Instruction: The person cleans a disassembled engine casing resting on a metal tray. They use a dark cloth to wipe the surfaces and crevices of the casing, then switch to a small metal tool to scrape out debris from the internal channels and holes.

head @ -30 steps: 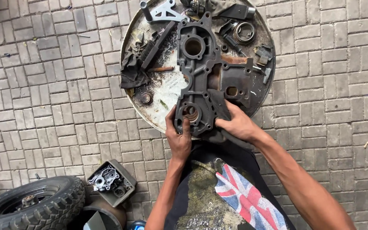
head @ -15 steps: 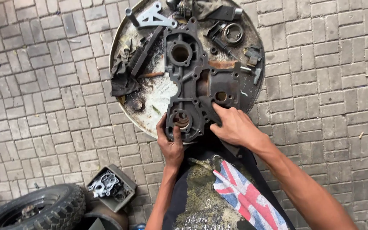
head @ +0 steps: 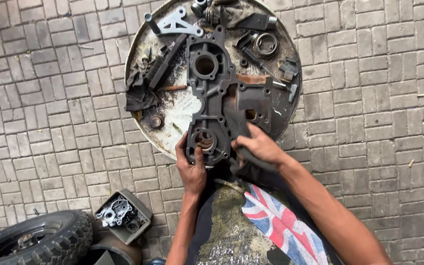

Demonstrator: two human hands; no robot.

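Basically left hand (head: 191, 167) clamped casing (head: 217, 98) near end, steadying it in tray (head: 290, 113); right hand (head: 258, 147) fisted around rag (head: 239, 127), pressed on casing face.

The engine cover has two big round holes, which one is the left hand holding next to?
The lower round hole, nearest the person. The left hand grips the engine cover there, thumb beside it. The upper round hole sits untouched.

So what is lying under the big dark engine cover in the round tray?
Under the engine cover, pale greasy tray floor shows beside it and through its openings. The left hand grips its near end; the right hand presses a dark rag. What lies beneath stays hidden.
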